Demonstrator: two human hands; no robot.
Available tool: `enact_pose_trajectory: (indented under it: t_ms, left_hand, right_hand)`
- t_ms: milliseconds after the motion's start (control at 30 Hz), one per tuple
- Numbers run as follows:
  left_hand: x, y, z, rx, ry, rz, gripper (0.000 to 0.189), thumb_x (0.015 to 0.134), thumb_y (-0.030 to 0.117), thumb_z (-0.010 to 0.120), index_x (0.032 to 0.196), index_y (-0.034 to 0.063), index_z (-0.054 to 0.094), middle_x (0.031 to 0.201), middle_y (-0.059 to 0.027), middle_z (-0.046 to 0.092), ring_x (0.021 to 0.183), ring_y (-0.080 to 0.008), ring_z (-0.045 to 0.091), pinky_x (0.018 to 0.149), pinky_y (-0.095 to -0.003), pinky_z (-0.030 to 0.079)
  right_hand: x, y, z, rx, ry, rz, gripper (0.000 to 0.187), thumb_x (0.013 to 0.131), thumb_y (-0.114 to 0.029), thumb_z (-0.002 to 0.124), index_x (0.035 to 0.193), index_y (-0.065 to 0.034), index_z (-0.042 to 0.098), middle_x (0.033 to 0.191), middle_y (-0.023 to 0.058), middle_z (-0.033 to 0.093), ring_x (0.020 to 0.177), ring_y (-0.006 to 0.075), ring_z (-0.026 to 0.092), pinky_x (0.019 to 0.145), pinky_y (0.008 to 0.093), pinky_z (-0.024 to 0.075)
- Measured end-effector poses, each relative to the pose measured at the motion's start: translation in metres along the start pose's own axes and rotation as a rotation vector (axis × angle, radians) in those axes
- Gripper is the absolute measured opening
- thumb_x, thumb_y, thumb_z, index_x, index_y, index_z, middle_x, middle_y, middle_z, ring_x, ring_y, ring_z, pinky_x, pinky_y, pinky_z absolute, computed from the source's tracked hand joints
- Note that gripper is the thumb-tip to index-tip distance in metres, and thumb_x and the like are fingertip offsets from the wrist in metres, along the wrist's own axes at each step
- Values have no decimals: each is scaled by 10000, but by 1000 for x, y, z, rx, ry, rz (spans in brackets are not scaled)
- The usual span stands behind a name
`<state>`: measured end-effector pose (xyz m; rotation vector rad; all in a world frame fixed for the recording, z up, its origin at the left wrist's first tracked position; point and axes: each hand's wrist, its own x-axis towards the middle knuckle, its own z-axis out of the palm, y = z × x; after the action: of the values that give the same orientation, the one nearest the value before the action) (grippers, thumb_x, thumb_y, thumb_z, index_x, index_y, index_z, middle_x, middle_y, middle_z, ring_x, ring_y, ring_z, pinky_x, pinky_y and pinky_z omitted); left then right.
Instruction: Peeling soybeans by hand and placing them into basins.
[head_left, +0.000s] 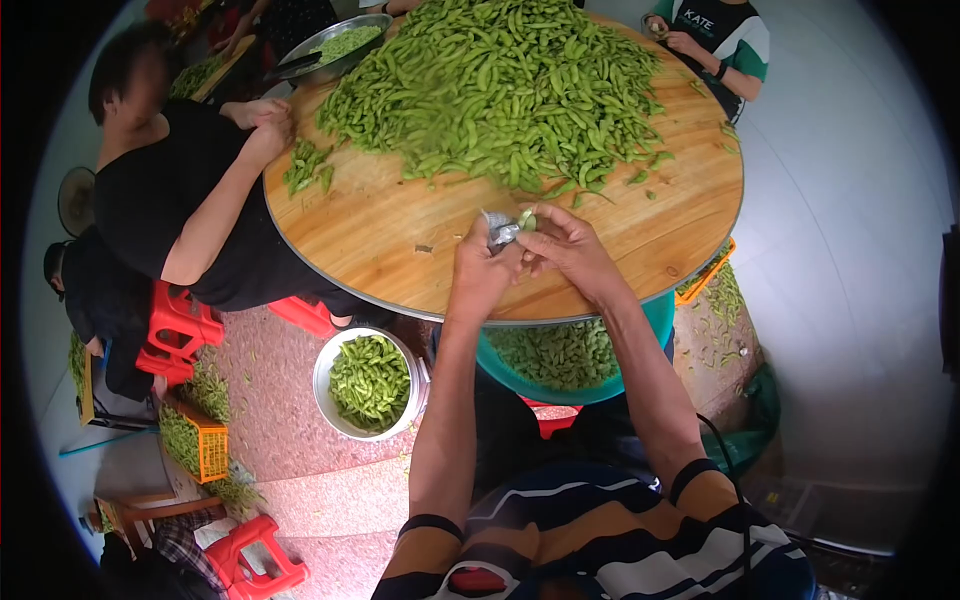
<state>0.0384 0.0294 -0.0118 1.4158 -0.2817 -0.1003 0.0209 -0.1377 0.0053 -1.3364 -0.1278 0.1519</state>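
Both of my hands meet above the near part of a round wooden table. Silvery wrapping, perhaps foil or tape, covers the thumb or a finger of my left hand. Between the fingertips of my right hand is a green soybean pod, which touches the silvery wrapping. Beyond the hands rises a large heap of green soybean pods. Under the table edge, at my lap, a teal basin holds pale green pods or shells. Whether the left fingers also grip the pod is hard to see.
A white bucket of pods stands on the floor at left. A person in black sits at the table's left; another person is at far right. A metal bowl holds shelled beans. Red stools and orange crates stand around.
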Motion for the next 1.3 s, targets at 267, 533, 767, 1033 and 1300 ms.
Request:
enact_pose_trajectory:
  t_ms: [267, 533, 767, 1033, 1300]
  left_hand:
    - [-2, 5, 1, 58, -19, 12, 114, 950, -2, 632, 1044, 31, 578, 775, -12, 632, 598, -71, 545, 516, -243, 452]
    - [0, 0, 2, 43, -15, 24, 118, 938, -23, 616, 1041, 32, 599, 742, -8, 619, 593, -74, 543, 522, -245, 448]
    - [1, -6, 1, 97, -17, 63, 156, 918, -45, 602, 1052, 35, 607, 748, 1, 614, 610, -70, 533, 541, -243, 442]
    - [-1, -6, 0, 112, -17, 108, 201, 894, -43, 629, 1075, 44, 635, 787, 41, 599, 666, -40, 500, 584, -221, 416]
    - [-3, -3, -3, -18, -29, 46, 208, 897, -17, 658, 1090, 63, 654, 777, 72, 584, 641, -16, 482, 556, -213, 395]
  right_hand:
    - [-1, 0, -17, 7, -119, -30, 449, 971, -133, 710, 1369, -14, 539, 981, 77, 706, 850, 152, 688, 674, 281, 557]
    - [-2, 7, -14, -157, -56, -63, 460, 948, -113, 658, 1374, -15, 515, 873, 56, 668, 710, 108, 625, 600, 252, 506]
    - [-4, 5, -14, -255, -28, -16, 393, 933, -111, 626, 1304, -18, 539, 781, 8, 599, 601, 73, 514, 513, 244, 424]
    - [-1, 7, -11, -550, 8, -289, 344, 887, -110, 644, 1194, 21, 562, 707, 60, 576, 599, 137, 512, 544, 317, 428]
    - [-3, 9, -10, -653, 93, -296, 214, 868, -81, 636, 1015, 32, 529, 662, 123, 525, 589, 201, 495, 545, 375, 415]
